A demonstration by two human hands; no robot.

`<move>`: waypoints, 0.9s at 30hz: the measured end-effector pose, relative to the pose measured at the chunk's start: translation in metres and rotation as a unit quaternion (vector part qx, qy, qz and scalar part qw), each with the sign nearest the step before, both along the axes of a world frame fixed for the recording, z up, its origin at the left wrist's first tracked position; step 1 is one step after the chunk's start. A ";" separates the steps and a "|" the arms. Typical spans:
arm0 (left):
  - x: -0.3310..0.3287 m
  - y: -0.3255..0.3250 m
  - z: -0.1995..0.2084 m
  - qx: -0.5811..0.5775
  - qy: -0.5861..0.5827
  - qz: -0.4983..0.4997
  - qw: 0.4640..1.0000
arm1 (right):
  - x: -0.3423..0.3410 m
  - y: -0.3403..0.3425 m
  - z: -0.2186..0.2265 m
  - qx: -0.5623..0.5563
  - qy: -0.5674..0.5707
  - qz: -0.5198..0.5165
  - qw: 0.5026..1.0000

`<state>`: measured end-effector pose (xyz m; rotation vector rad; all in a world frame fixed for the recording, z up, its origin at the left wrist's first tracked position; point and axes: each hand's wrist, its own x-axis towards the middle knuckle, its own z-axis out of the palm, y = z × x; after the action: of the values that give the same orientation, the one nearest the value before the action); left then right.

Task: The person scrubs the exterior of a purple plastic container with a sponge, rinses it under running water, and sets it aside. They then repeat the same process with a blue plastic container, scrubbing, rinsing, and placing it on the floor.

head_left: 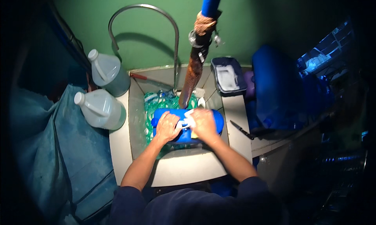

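A blue plastic jerrycan (182,136) lies on its side across a tiled sink (135,115). My left hand (167,126) grips its upper side near the middle, fingers bent over it. On the right half of the can, my right hand (202,123) presses a small white and yellow piece (189,118) against the surface. That piece looks like a sponge or cloth, mostly hidden under the fingers, and the right hand is slightly blurred. Beneath the can lies green, see-through, coiled material (164,101), like hose or netting.
Two cloudy white jugs (102,109) stand on the left ledge. A rusty pipe (192,74) drops into the sink beside a curved metal tube (176,40). On the right are a dark tub (229,78) with white contents, a knife (242,130) and a large blue container (274,95).
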<state>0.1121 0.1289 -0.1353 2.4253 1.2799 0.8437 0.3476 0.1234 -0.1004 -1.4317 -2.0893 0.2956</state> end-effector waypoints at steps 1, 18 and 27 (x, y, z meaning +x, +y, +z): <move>-0.003 0.000 -0.001 -0.004 -0.017 -0.019 1.000 | -0.008 -0.001 -0.010 -0.054 0.081 -0.014 0.995; 0.019 -0.096 -0.026 -0.070 0.096 0.076 0.990 | -0.012 0.019 -0.037 -0.065 0.068 0.162 0.982; -0.011 -0.102 -0.005 -0.051 0.034 0.046 0.997 | -0.036 0.009 -0.015 -0.050 0.023 0.111 0.992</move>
<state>0.1014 0.0265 -0.1404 2.3489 1.4330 0.7053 0.3121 0.1325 -0.1157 -1.2357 -2.2251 0.5240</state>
